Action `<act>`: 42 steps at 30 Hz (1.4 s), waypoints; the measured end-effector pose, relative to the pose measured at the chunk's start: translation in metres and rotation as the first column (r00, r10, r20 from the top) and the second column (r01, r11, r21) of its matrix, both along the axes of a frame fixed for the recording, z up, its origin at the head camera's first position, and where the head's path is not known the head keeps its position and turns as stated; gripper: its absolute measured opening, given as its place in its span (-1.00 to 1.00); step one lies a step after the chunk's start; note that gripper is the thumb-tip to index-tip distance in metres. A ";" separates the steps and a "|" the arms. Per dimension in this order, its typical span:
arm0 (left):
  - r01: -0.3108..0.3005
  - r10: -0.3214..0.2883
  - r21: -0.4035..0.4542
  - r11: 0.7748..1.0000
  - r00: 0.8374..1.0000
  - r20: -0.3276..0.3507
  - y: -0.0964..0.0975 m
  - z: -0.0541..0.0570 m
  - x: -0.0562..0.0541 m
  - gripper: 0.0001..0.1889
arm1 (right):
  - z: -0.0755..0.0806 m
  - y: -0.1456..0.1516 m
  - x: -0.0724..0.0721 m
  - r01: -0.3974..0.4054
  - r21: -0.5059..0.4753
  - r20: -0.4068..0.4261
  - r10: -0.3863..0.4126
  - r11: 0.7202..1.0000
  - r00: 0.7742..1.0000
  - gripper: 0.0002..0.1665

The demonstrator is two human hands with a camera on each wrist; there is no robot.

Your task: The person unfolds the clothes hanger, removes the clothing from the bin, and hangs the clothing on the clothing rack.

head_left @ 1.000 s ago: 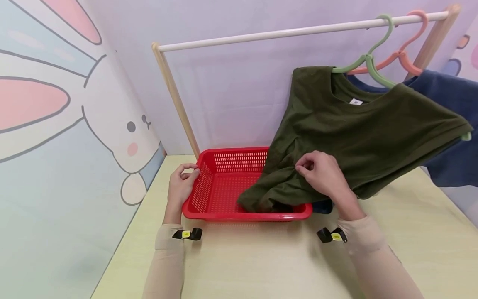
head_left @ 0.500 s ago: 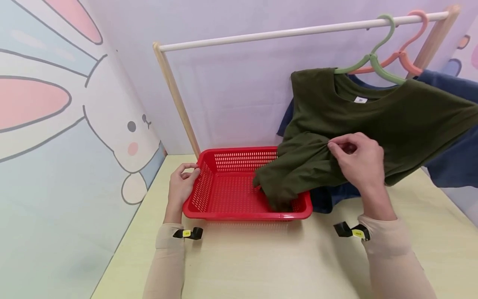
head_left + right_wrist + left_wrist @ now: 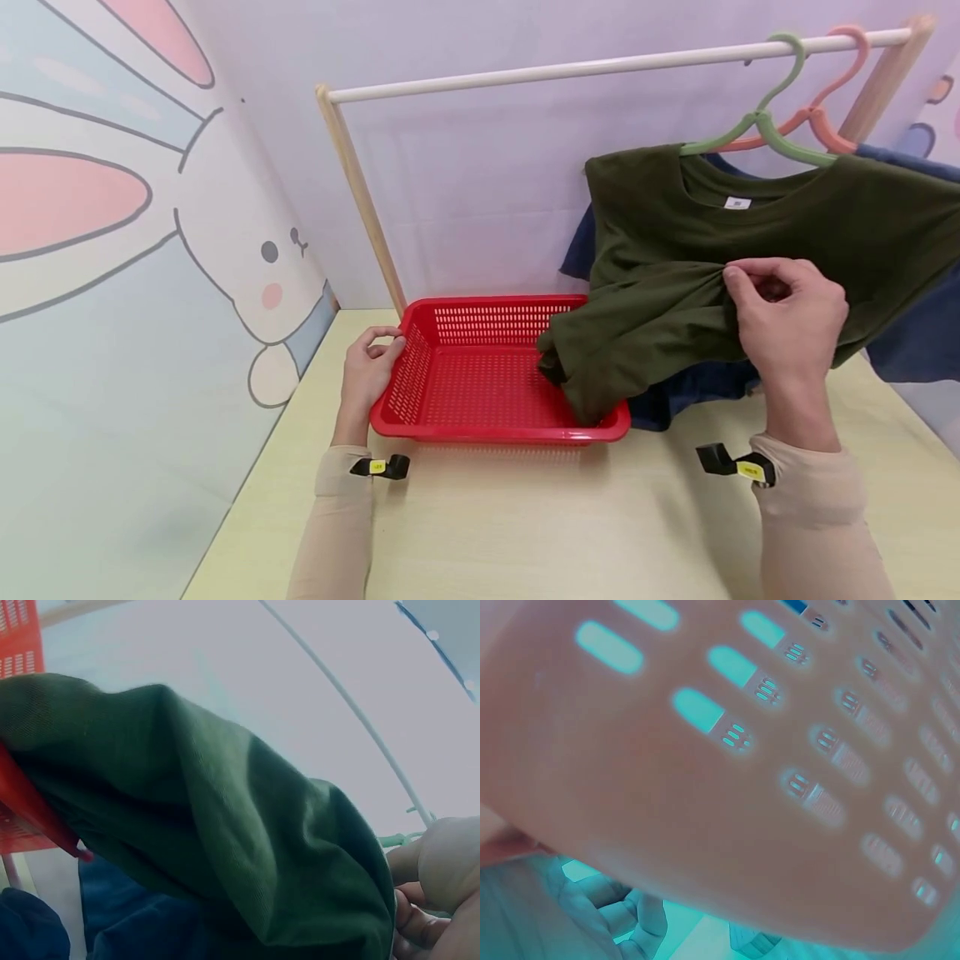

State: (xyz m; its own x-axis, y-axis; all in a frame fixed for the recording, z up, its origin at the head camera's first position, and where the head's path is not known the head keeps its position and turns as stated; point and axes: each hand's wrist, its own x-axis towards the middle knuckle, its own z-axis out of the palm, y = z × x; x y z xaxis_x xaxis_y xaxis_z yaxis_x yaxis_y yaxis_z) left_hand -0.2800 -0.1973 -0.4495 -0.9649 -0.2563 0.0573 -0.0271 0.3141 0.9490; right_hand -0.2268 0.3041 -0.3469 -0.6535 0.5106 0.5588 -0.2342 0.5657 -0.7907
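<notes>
A dark green T-shirt (image 3: 660,217) hangs on a green hanger (image 3: 780,142) at the right of the rack. My right hand (image 3: 795,317) pinches a fold at the front of the shirt between thumb and fingertips. The shirt's lower part droops over the right end of a red plastic basket (image 3: 498,434), and some of it lies inside. At the basket's left rim, my left hand (image 3: 369,367) grips the edge with thumb and fingers. In the right wrist view, the green cloth (image 3: 225,810) stretches from the basket toward my fingers.
Behind the green shirt, a navy blue garment (image 3: 690,392) hangs with a coral hanger (image 3: 813,117). Both hangers hook over the white rail (image 3: 562,69) of a wooden-legged rack. A wall with a painted rabbit (image 3: 247,242) stands at the left of the pale tabletop (image 3: 525,533).
My right hand has moved right and slightly up, pulling the pinched green shirt along. More of its hem has come out of the basket. My left hand has stayed on the rim.
</notes>
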 end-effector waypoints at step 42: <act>0.004 -0.004 -0.015 1.000 1.000 0.000 0.000 -0.001 0.000 -0.62 | -0.015 -0.014 -0.017 -0.680 0.115 0.192 0.655 0.724 0.731 -0.13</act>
